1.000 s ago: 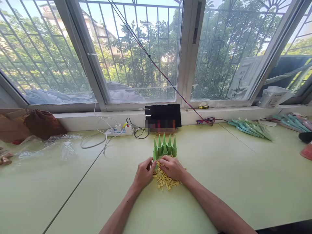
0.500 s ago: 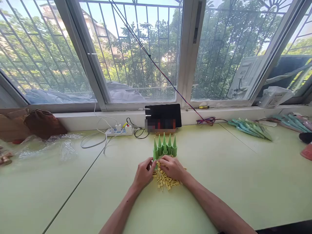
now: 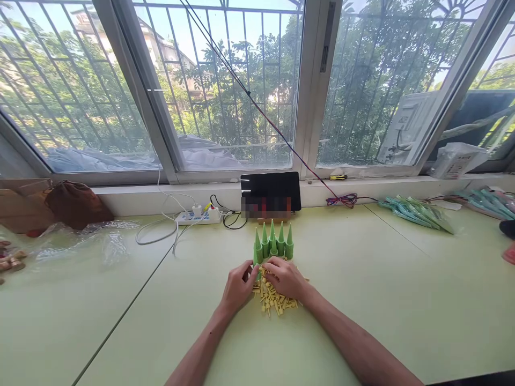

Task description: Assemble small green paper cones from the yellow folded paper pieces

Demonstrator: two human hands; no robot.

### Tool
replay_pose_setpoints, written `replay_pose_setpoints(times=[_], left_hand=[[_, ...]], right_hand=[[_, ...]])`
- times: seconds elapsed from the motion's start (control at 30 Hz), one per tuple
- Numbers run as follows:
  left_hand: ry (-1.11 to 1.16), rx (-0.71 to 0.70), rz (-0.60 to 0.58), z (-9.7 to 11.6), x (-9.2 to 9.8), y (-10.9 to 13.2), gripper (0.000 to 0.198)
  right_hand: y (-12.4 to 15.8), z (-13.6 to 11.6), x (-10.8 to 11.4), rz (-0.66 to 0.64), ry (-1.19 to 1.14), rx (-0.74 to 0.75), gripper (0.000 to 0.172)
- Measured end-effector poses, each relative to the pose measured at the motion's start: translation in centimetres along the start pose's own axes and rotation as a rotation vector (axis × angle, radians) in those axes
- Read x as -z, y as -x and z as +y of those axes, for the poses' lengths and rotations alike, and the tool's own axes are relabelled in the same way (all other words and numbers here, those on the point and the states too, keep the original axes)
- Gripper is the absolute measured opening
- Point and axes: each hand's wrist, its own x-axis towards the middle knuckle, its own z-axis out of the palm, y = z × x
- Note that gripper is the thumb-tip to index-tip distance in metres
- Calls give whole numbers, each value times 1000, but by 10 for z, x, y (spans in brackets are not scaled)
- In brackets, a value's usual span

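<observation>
My left hand point(image 3: 237, 284) is closed around a green cone-topped piece point(image 3: 256, 260), which stands upright between thumb and fingers. Beside it, my right hand point(image 3: 285, 277) has its fingers bent and pressed together at the lower part of that piece. Whatever those fingertips pinch is too small and hidden to name. Small yellow peg-like pieces point(image 3: 277, 304) lie in a loose pile under and in front of my right hand. Just beyond both hands stand several green cone-topped cylinders point(image 3: 289, 247), grouped upright with their points up.
A dark-screened tablet point(image 3: 270, 194) leans at the back by the window. Left of it is a white power strip point(image 3: 199, 215) with cables. Bagged teal and green items point(image 3: 418, 213) lie at the back right. A brown pouch point(image 3: 78, 206) and clear plastic point(image 3: 86, 244) are at the left.
The whole view has shifted very slightly. Both hands keep the same pose at the green piece, and the pile and the standing cylinders look unchanged.
</observation>
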Motion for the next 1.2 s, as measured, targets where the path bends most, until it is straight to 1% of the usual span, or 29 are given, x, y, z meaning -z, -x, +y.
replay_pose_setpoints(times=[0.4,0.63,1.0,1.2], left_hand=[[21,-4,19,6,3,-1,29],[27,-2,27,5,2,-1,29],[35,-40,36,1,2,-1,32],[16,-79,31,1,2,0,31]], right_hand=[[-1,-2,0,-3,-17,-12,13],[-1,-3,1,1,-15,-11,12],[-2,-5,5,7,-26,-13,16],[-2,-3,4,21,-11,1,21]])
